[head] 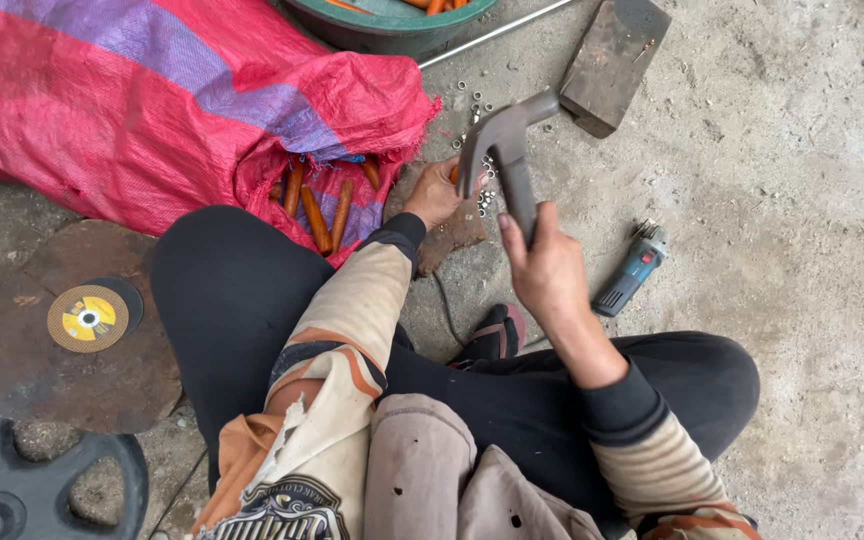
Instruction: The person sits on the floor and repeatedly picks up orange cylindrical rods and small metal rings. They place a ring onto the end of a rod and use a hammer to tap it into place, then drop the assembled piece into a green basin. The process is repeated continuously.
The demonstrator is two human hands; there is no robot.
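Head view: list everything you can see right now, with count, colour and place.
hammer: one, grey metal, raised above the floor in the right hand
sack: one, red with a purple stripe, upper left, mouth open
orange rods: several, orange, in the sack mouth
basin: one, green, top centre, more orange pieces inside
metal block: one, rusty grey, top right of centre
small rings: many, silvery, scattered on the floor by the left hand
angle grinder: one, blue and grey, floor right of centre
cutting disc: one, yellow label, on a rusty round plate at left
left hand: presses a small orange piece on a rusty plate
right hand: fingers wrapped round the hammer handle
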